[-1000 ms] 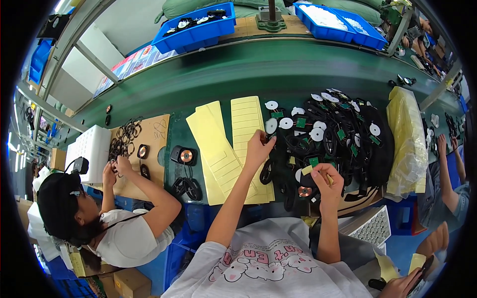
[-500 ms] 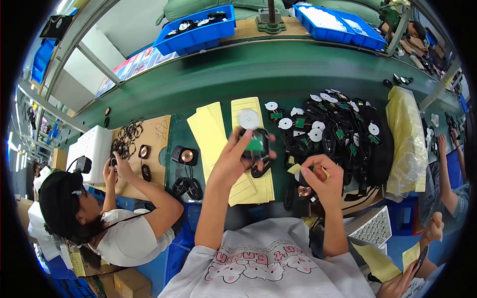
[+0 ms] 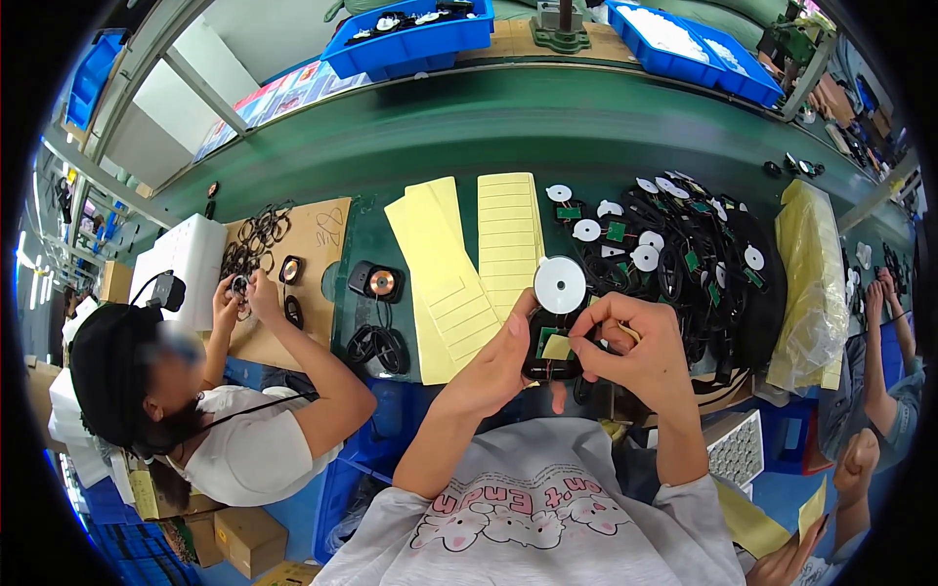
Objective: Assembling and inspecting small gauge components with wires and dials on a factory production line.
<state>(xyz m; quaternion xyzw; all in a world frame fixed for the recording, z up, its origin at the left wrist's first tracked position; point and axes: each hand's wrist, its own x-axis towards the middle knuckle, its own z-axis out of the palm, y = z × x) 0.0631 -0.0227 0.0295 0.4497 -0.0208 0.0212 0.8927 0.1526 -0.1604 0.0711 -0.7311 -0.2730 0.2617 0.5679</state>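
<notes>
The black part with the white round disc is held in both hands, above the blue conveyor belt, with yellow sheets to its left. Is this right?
Not quite: the belt is green, not blue, as the head view shows. The rest stands: the left hand and right hand together hold the black part with the white round disc, and the yellow sheets lie to its left.

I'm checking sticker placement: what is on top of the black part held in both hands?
On the black part sit a white round disc, a small green board and a yellow sticker under the right hand. The left hand covers its left edge.
</notes>
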